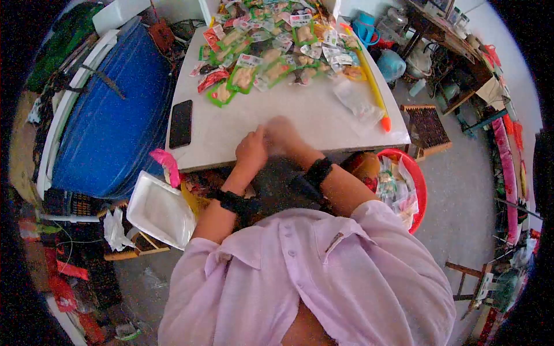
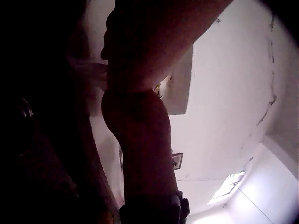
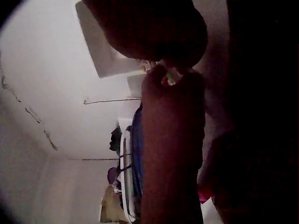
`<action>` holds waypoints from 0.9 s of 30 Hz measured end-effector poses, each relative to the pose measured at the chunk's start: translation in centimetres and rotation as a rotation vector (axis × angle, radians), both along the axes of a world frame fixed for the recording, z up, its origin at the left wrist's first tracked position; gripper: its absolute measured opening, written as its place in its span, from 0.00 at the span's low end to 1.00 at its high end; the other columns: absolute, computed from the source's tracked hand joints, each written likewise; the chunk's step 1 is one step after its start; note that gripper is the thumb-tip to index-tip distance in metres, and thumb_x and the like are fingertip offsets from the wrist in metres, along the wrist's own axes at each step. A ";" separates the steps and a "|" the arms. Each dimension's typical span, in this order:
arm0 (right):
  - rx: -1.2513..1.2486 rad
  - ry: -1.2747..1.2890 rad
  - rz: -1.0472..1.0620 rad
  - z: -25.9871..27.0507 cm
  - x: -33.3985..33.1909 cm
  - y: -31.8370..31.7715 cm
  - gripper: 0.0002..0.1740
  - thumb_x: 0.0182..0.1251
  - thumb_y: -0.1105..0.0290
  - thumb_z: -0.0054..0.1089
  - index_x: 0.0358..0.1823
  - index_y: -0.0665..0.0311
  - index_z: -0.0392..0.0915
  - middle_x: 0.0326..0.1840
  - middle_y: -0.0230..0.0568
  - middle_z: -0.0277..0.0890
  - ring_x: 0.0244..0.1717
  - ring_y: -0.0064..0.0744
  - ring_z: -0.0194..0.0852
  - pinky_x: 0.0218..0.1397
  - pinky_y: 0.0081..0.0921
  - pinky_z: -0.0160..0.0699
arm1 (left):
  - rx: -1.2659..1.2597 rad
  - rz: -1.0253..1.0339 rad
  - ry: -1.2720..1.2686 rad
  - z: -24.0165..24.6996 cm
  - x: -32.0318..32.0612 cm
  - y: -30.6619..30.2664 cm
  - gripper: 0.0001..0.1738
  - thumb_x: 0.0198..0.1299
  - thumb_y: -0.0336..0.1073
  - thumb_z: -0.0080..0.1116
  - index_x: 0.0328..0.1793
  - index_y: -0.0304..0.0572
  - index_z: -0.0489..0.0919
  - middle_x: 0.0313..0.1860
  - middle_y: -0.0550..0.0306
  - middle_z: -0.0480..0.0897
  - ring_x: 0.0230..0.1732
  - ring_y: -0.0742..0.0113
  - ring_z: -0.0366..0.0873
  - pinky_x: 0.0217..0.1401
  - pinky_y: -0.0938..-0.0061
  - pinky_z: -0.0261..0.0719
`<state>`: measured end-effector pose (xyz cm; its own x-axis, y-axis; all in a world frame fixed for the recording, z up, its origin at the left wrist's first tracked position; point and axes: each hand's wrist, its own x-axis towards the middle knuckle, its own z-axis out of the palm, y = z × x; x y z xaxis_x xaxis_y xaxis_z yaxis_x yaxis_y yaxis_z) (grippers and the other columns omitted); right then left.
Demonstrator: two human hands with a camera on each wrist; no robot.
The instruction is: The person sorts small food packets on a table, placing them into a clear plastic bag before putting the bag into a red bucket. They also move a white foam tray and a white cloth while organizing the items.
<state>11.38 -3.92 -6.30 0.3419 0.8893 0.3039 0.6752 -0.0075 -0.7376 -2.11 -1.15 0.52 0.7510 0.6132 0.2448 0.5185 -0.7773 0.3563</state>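
Note:
On the white table (image 1: 213, 130), near its front edge, my left hand (image 1: 252, 148) and right hand (image 1: 284, 135) meet side by side. Fingers of the left look curled in toward the right hand, which is blurred by motion. I cannot tell whether anything is between them. Beyond them lies a heap of small sealed food packets, among them a green-edged packet (image 1: 243, 74) and a red packet (image 1: 213, 79). Both wrist views are dark; the left hand (image 3: 173, 86) shows only in dim outline in the right wrist view, its fingers mostly hidden.
A black phone (image 1: 181, 123) lies at the table's left edge. Toward the right are a clear plastic bag (image 1: 356, 101) and a yellow tube (image 1: 369, 78) with an orange tip. A red basin (image 1: 424, 196) holding packets stands below right, a white foam tray (image 1: 138, 210) below left.

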 end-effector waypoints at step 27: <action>-0.104 -0.689 -0.146 7.9 4.1 12.0 0.26 0.43 0.56 0.53 0.44 0.60 0.64 0.48 0.46 0.60 0.51 0.44 0.55 0.47 0.44 0.57 | 0.088 0.026 -0.387 -4.5 -0.6 3.6 0.09 0.45 0.34 0.46 0.34 0.40 0.68 0.24 0.48 0.69 0.26 0.49 0.67 0.26 0.60 0.64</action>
<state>15.50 8.12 1.56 0.2203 0.8851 0.4101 0.9744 -0.1804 -0.1340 -2.69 2.43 -3.98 0.5770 0.5949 0.5596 0.3789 -0.8019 0.4619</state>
